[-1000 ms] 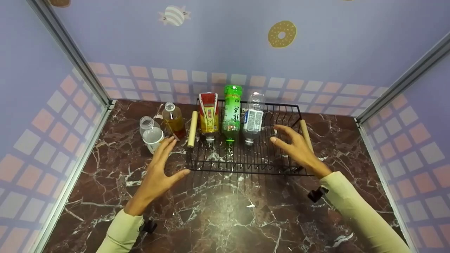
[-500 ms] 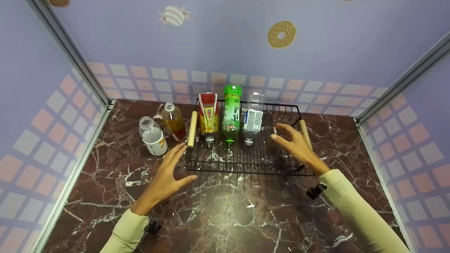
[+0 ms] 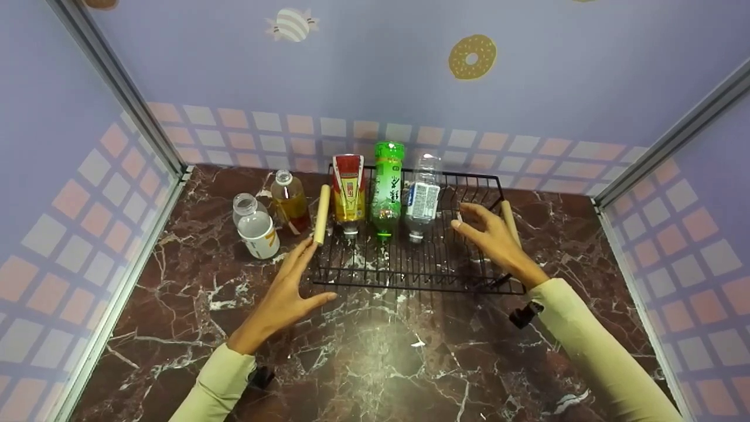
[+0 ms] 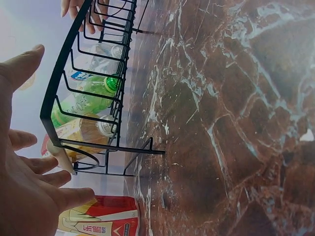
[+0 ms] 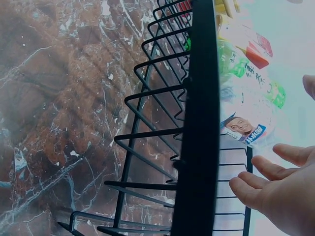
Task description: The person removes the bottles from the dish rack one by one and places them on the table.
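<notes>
Black wire rack [image 3: 398,287] has pale handles [image 3: 323,214]; left hand [image 3: 287,299] and right hand [image 3: 492,237] are loosely spread

Left grip [image 3: 287,300] outstretched with thumb [image 3: 319,301] splayed, right grip [image 3: 497,239] loosely curved.

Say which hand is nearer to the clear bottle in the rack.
Right. The right hand is just to the right of the clear bottle, not touching it; the left hand is farther off, by the left handle of the rack.
</notes>
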{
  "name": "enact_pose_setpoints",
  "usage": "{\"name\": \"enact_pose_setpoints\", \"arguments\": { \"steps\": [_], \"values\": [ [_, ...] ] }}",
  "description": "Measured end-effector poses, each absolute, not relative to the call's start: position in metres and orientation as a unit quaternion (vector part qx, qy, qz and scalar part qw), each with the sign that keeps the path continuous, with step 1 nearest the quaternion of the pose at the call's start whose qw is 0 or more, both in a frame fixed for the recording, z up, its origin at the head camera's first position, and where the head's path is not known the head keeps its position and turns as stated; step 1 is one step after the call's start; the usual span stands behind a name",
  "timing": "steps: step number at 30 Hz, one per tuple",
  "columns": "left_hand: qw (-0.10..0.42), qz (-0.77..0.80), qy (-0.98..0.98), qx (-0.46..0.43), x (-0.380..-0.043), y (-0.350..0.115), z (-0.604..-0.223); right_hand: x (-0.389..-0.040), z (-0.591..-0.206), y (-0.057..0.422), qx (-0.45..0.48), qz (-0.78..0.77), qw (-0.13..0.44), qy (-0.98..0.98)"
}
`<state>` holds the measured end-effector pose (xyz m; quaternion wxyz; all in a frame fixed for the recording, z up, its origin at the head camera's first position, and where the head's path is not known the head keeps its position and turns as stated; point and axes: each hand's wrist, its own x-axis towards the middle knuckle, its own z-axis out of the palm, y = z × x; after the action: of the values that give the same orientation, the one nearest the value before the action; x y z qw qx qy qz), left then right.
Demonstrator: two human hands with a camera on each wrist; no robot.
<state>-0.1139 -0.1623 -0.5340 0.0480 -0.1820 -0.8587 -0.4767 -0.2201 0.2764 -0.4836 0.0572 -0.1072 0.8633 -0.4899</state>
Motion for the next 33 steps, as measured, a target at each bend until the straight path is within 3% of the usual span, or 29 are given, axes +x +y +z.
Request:
{"name": "enact_pose_setpoints", "arguments": {
  "steps": [33],
  "values": [
    [0.002,-0.533,-0.837,-0.127,-0.137,-0.149,-0.55,-0.237,-0.482,0.271,-0.101,-0.485,0.082,0.865]
  ]
}}
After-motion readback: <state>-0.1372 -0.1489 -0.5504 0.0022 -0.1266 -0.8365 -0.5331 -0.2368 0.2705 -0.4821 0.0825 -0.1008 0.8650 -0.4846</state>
